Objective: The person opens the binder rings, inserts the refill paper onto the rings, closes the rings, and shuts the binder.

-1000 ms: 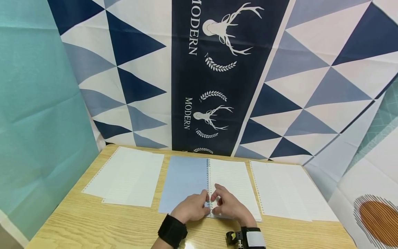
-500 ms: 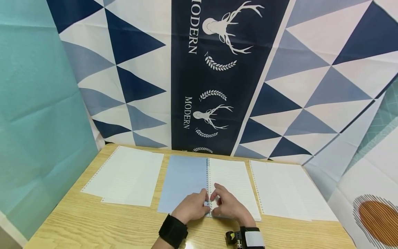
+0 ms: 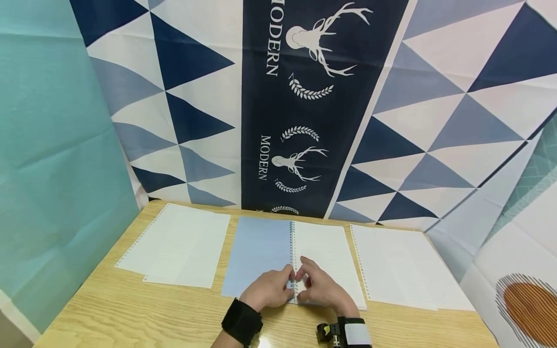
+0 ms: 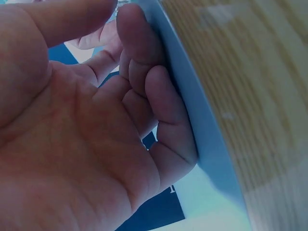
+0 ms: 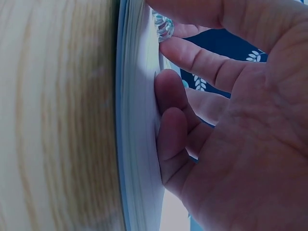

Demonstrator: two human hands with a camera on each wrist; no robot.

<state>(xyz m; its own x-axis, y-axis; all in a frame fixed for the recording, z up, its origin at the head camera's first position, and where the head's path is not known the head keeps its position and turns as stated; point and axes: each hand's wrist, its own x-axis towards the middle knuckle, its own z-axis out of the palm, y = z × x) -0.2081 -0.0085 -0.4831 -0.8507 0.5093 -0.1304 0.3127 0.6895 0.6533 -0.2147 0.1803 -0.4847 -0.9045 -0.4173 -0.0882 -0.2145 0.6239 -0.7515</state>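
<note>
Blue-covered and lying open flat, my notebook sits at the middle of the wooden bench, its pale blue inside cover to the left and a stack of lined pages to the right. Both my hands meet at the near end of its spine, where the clear plastic binder rings run between cover and pages. My left hand rests with curled fingers pressed on the blue cover, thumb and forefinger drawn together at the rings; its grip is pinched on the binding there. My right hand lies on the lined pages, fingers bent and pressing the paper edge, thumb and forefinger closing on the same rings from the other side; its grip too is clamped on the binding. The right wrist view shows the page stack edge-on, thick and white above the blue back cover, flat on the wood.

Loose punched sheets lie in an overlapping pile to the left of the notebook, near it but apart. More loose sheets lie to its right, just beside the pages. Behind the bench hangs a cloth backdrop of navy, grey and white triangles with a deer print. A teal cloth hangs on the left.
</note>
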